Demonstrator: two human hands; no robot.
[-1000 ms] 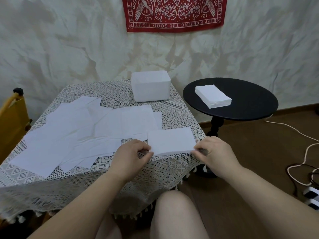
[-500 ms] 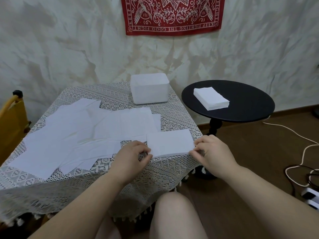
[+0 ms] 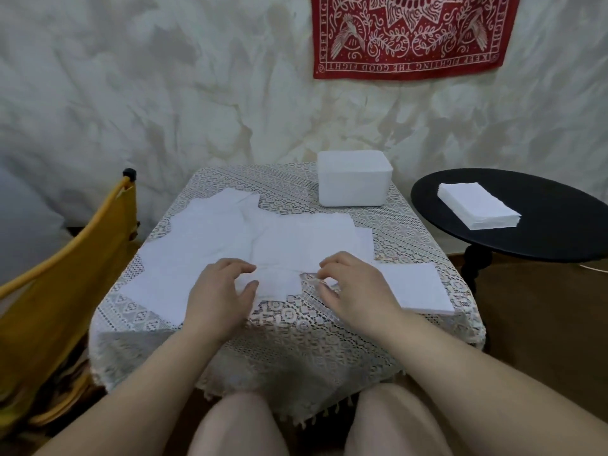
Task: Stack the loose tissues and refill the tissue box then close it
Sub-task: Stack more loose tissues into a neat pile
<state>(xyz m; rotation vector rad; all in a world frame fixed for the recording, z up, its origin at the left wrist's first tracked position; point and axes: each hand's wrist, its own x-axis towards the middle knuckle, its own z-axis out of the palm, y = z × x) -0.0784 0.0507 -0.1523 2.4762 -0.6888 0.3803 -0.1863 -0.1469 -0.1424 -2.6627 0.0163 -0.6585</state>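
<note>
- White, thin paper: the loose tissues (image 3: 210, 245) lie overlapping across the middle and left of the lace-covered table (image 3: 411, 232). Expect them to be nearly weightless, limp and easy to crease or tear, and expect sheets to cling and drag their neighbours.
- Take each sheet at an edge or corner with a light fingertip pinch; avoid pressing down and sliding, which is likely to bunch the paper and the lace beneath it.
- One small tissue (image 3: 279, 283) lies between your hands at the near edge of the spread.
- Left hand (image 3: 220, 291): palm down, fingers bent and spread, fingertips and thumb resting on the left edge of that tissue. No closed pinch is visible.
- Right hand (image 3: 357, 287): palm down, fingers curled with tips at the tissue's right edge. Whether it pinches the sheet cannot be told.
- Both forearms reach in from the near side, wrists low above the cloth.
- A squared started stack (image 3: 414, 287) sits at the table's near right corner, just beside your right hand; carry gathered sheets there and align edges before adding more.
- The white tissue box (image 3: 353, 182) stands at the far edge of the table, well apart from your hands; its opening is not visible.
- A second neat pile (image 3: 477, 210) rests on the black round side table (image 3: 559, 232) to the right.
</note>
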